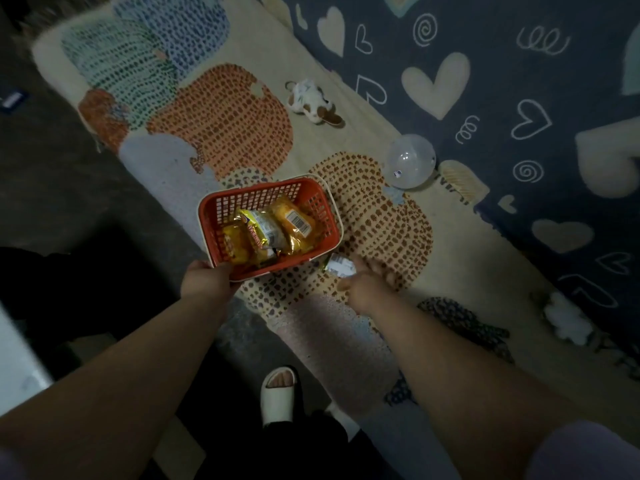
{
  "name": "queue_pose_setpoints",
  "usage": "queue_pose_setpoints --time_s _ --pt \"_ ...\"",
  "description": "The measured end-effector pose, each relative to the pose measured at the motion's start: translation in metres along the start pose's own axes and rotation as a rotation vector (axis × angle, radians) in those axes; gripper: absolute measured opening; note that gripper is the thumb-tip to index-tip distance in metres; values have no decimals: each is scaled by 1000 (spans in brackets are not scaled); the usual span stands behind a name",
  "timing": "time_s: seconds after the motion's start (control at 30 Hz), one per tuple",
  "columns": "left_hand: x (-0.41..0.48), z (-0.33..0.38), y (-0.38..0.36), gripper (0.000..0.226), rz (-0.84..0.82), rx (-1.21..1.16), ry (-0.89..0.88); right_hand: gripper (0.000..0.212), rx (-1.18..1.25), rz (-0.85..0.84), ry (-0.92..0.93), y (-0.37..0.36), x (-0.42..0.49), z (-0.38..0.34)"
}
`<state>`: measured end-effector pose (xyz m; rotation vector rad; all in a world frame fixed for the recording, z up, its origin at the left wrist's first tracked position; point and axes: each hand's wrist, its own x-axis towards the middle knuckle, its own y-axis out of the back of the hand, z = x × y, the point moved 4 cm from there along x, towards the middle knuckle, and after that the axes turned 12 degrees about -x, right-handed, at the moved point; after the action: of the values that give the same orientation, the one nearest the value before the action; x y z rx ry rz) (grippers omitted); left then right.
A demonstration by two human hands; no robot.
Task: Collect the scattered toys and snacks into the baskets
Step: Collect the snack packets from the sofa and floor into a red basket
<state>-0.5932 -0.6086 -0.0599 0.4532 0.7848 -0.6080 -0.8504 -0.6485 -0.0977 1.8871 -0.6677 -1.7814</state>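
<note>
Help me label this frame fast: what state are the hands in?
Left hand: grips the red basket by its near corner.
Right hand: blurred beside the small silver packet; grip cannot be told.

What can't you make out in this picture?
Head view:
1. Right hand: motion-blurred, so whether it grips the packet is unclear.
2. Left hand: grips the basket; fingers hidden under it.
3. Snacks: print too small and dim to read.
4. White lump on the right: too dim and blurred to identify.
</note>
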Motion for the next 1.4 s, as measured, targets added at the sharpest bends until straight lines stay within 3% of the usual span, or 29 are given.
queue_pose_setpoints --time_s 0.07,0.1,0.2,0.27,0.33,0.4,0.47,0.53,0.6,0.67,0.77,0.87,1.0,1.07,1.13,1.27,1.33,1.4 --pt "-2 -1 -1 12 -16 -32 14 56 53 -30 -69 -13 5 6" --pt "-2 0 1 16 -17 -41 12 52 218 -1 -105 -17 7 6" --pt "-4 2 0 9 -25 -25 3 49 603 304 -154 -9 2 8" --pt "-8 4 0 17 -21 -2 -1 54 569 558 -69 10 -7 1" --pt "-12 6 -2 24 -27 41 -13 61 576 668 107 32 -22 -17" --pt "-20 8 -5 21 -47 77 -7 64 522 650 285 52 -41 -41" --pt "-28 9 -8 24 -70 87 5 63 299 637 398 65 -58 -64" --pt "-37 11 -11 30 -103 119 5 63 64 602 429 72 -67 -77" --pt "-48 14 -15 30 -130 172 -5 63 -65 527 344 70 -67 -74" --pt "-59 17 -20 27 -164 199 -14 64 -73 489 251 72 -74 -62" --pt "-74 23 -29 19 -201 269 -41 65 -133 519 270 73 -90 -53" --pt "-94 28 -45 21 -253 336 -75 61 -194 440 230 74 -98 -39" --pt "-126 26 -72 29 -315 392 -126 67 -42 291 114 75 -114 -11" --pt "-145 22 -84 18 -360 391 -126 70 43 267 88 74 -127 10" --pt "-164 17 -94 5 -406 368 -84 72 80 329 73 73 -145 32" --pt "-198 6 -114 5 -455 336 -36 72 205 581 14 68 -185 84" --pt "-217 -6 -126 17 -477 351 -41 68 345 738 -85 61 -208 123" --pt "-222 -9 -128 10 -471 370 -60 64 425 789 -178 54 -217 150"
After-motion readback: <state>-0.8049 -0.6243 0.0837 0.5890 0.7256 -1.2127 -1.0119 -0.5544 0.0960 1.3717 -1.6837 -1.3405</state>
